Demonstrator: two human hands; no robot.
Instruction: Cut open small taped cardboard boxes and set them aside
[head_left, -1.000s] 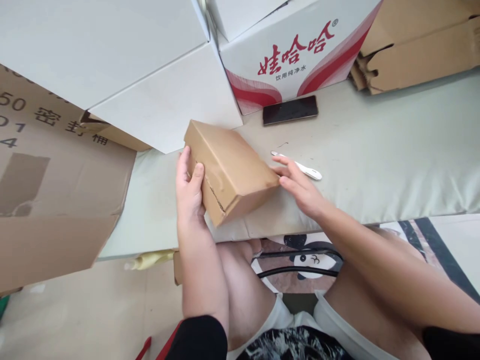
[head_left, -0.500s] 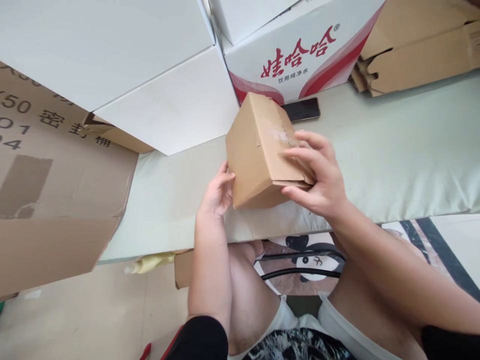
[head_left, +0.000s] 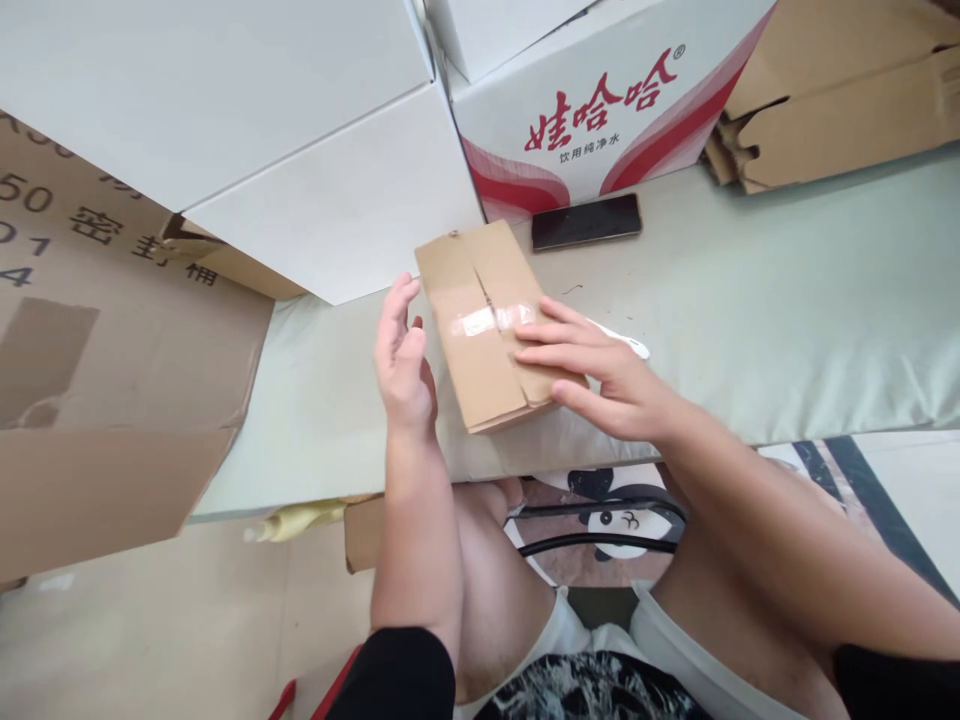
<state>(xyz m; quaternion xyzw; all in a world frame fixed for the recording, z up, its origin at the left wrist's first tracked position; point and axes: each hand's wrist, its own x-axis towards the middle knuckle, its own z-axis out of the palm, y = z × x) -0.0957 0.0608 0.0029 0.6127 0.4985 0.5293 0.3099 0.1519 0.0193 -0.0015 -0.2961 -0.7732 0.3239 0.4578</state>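
Note:
A small brown cardboard box (head_left: 465, 280) rests on the pale green covered surface, its upper face showing a centre seam with a strip of clear tape (head_left: 476, 321) across it. My right hand (head_left: 600, 375) lies with spread fingers on the box's right side of that face. Just off the left side of the box, my left hand (head_left: 405, 360) is raised, fingers apart, holding nothing. A white object (head_left: 634, 344), too covered to name, pokes out from behind my right hand.
A black phone (head_left: 587, 222) lies beyond the box, before a white and red carton (head_left: 600, 130). White boxes (head_left: 337, 210) stand at the back left, a large brown carton (head_left: 112, 400) at far left. Folded cardboard (head_left: 847, 130) sits at the back right, on the green cloth (head_left: 810, 300).
The box was tilted up between both hands; now it sits down on the cloth, taped seam upward. My left hand has come off it. More of the phone shows.

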